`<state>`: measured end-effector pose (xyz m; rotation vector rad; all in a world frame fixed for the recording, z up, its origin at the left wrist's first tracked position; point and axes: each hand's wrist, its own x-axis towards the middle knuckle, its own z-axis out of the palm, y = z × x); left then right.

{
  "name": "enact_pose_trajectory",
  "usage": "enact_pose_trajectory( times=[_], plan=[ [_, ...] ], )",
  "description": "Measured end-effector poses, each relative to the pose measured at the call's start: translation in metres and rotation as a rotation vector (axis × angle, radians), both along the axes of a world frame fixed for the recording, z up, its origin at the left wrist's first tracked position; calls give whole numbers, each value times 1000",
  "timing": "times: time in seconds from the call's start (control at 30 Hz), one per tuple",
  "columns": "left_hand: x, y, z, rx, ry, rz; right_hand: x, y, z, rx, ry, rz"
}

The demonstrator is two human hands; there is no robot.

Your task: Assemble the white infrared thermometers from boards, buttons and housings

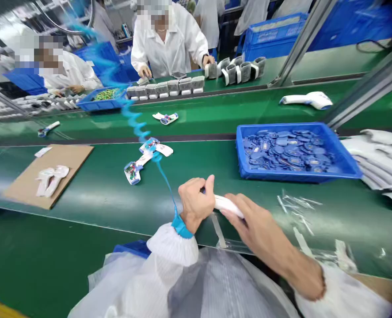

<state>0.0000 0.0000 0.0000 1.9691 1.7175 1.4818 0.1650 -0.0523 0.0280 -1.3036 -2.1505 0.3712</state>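
The left hand (196, 201), left of the tray (282, 176) and nearer the body, is curled round one end of a white shell (227, 205), thumb up along it. The shell lies between the two hands, just off the tray's near left corner. The right hand (258, 221), nearer the body than the tray, wraps the shell's other end; its fingertips are hidden, so how hard they press I cannot tell. To handle this well, the left hand does best as the steady anchor while the right pushes evenly along the seam, without twisting; a skewed push could pinch or mark the plastic.

Around them, far left of the tray, a board (26, 185) carries white pieces (57, 179). Left of and beyond the tray stands a tub (101, 104) of small green parts. Nearer the tray, on its left, a coiled cord (139, 129) runs down to the left wrist's band (182, 227), passing over open units (132, 173); it could snag them on a wide reach left. Beyond the tray, to its left, a co-worker (167, 44) handles grey pieces (174, 86). On the tray's near side, thin strips (282, 204) lie loose, close enough to the right forearm to catch. Right of the tray, white shells are stacked (381, 154).
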Motion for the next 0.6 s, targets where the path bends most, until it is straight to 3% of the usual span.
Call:
enact_pose_trajectory(
  times=[0.1, 0.17, 0.27, 0.33, 0.37, 0.4, 0.43, 0.53, 0.6],
  plan=[
    [0, 7, 2, -159, 32, -46, -4, -5, -7, -67, 79, -45],
    [-6, 5, 8, -263, -1, -124, -4, -4, -9, -272, 202, -128],
    [-21, -7, 17, -284, -145, -260, -2, 5, -9, -836, 503, -331],
    [-26, -12, 16, -198, -290, -222, -4, 10, -9, -1218, 697, -362],
    [-27, -12, 14, -180, -356, -165, -6, 12, -9, -1333, 742, -327],
    [-26, -9, 11, -188, -411, -105, -9, 12, -10, -1355, 734, -274],
    [-24, -5, 7, -214, -450, -55, -13, 11, -10, -1281, 661, -217],
    [-15, 13, -4, -316, -443, 13, -27, 4, -13, -809, 358, -115],
    [-11, 24, -8, -355, -364, 71, -33, 1, -18, -581, 213, -117]
  ],
)
